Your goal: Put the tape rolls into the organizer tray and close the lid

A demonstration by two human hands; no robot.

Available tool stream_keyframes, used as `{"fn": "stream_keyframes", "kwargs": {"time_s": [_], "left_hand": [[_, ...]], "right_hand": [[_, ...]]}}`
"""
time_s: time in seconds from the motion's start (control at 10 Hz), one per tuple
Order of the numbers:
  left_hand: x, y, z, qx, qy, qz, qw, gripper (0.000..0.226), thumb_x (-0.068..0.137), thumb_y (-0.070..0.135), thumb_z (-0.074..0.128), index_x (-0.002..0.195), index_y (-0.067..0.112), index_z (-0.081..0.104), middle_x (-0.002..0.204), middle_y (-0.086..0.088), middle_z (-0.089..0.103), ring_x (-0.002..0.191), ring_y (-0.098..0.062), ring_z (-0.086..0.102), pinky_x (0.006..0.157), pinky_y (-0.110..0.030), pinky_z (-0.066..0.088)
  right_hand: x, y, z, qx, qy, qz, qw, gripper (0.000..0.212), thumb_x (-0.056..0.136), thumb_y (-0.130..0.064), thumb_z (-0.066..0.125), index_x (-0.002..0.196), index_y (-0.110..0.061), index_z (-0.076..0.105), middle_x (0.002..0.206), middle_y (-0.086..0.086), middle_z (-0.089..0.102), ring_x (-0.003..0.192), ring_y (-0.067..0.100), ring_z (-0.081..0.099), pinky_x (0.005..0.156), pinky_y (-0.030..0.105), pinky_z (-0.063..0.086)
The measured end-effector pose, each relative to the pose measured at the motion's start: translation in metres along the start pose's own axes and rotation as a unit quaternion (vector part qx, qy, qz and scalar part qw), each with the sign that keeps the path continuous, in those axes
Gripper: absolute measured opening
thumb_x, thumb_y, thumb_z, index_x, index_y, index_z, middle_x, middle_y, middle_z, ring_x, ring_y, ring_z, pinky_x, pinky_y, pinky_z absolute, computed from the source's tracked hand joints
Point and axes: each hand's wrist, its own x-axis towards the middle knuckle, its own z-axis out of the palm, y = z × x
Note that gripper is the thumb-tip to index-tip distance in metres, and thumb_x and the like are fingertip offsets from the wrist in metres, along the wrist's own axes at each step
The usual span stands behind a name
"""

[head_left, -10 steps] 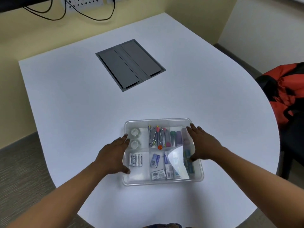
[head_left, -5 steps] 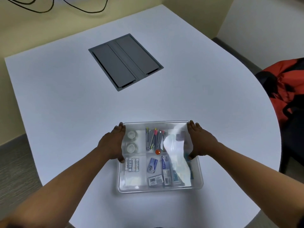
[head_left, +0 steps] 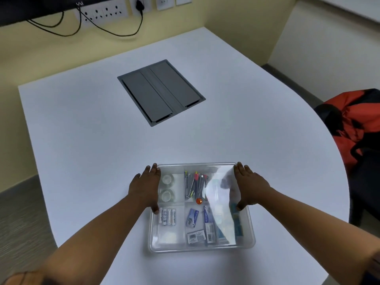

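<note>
A clear organizer tray [head_left: 201, 248] sits on the white table near its front edge, with a see-through lid [head_left: 218, 194] lying on top and catching glare. Two clear tape rolls [head_left: 167, 179] [head_left: 165, 196] lie in its far-left compartment. My left hand [head_left: 145, 189] is pressed along the tray's left side, fingers straight, thumb over the lid's edge. My right hand [head_left: 249, 186] mirrors it on the right side. Batteries, pens and small packets fill the other compartments.
A grey cable hatch [head_left: 161, 92] is set flush in the table [head_left: 92, 140] beyond the tray. An orange and black bag [head_left: 353, 124] rests on a chair at the right. Wall sockets [head_left: 102, 14] with black cables run along the back wall.
My hands slid from resting on top of the lid out to the tray's left and right sides. The glare on the lid shifted. The view tilted up slightly.
</note>
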Motion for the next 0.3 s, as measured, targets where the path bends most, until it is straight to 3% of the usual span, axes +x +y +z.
{"fn": "stream_keyframes", "kwargs": {"time_s": [0.1,0.2,0.3], "left_hand": [[-0.007,0.003,-0.005,0.009,-0.005,-0.005,1.0,0.144,0.049,0.047,0.089,0.149,0.008,-0.007,0.16,-0.008,-0.01,0.147,-0.025,-0.005,0.117,-0.044,0.02],[-0.011,0.002,-0.022,-0.01,0.012,-0.019,1.0,0.138,0.056,0.051,0.084,0.148,0.008,-0.009,0.16,-0.009,-0.014,0.147,-0.026,-0.005,0.117,-0.045,0.019],[-0.012,0.004,-0.043,-0.021,0.109,-0.005,0.994,0.123,0.069,0.06,0.071,0.149,0.009,-0.008,0.16,-0.007,-0.014,0.147,-0.024,-0.006,0.118,-0.042,0.015]], "right_hand": [[-0.004,-0.001,-0.008,0.03,-0.021,0.003,0.999,0.149,0.055,-0.056,0.087,0.151,-0.007,-0.015,0.162,0.009,-0.016,0.15,0.029,-0.008,0.119,0.044,0.02],[-0.006,-0.002,-0.028,0.073,0.01,0.009,0.997,0.143,0.058,-0.059,0.084,0.153,-0.009,-0.011,0.163,0.007,-0.013,0.15,0.028,-0.007,0.12,0.043,0.019],[-0.006,-0.006,-0.05,0.096,0.144,-0.01,0.985,0.129,0.068,-0.065,0.074,0.154,-0.009,-0.005,0.164,0.008,-0.008,0.151,0.027,-0.003,0.121,0.04,0.017]]}}
